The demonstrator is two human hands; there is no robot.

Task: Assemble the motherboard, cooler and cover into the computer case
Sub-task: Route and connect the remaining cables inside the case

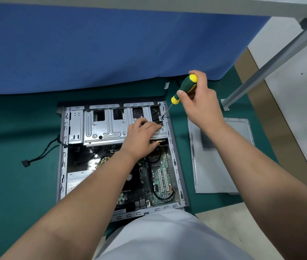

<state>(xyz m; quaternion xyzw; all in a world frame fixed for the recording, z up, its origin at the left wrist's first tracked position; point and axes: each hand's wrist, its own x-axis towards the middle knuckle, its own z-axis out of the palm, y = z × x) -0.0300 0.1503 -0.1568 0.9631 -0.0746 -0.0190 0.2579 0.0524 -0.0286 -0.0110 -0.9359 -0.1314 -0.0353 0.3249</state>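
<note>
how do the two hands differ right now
The right hand is raised above the computer case, gripping a green and yellow screwdriver whose tip meets the case's far right corner. The left hand holds no tool; it rests palm down on the metal drive bracket inside the case. Both are bare and work at the far end.

- single head view, worn on person, looks forward and steeply down
- close range: both forearms enter from bottom edge, computer case (119, 154) centred below
- right hand (201, 98) gripping screwdriver (184, 89) sits upper right of centre
- no second view, nothing shared
</note>
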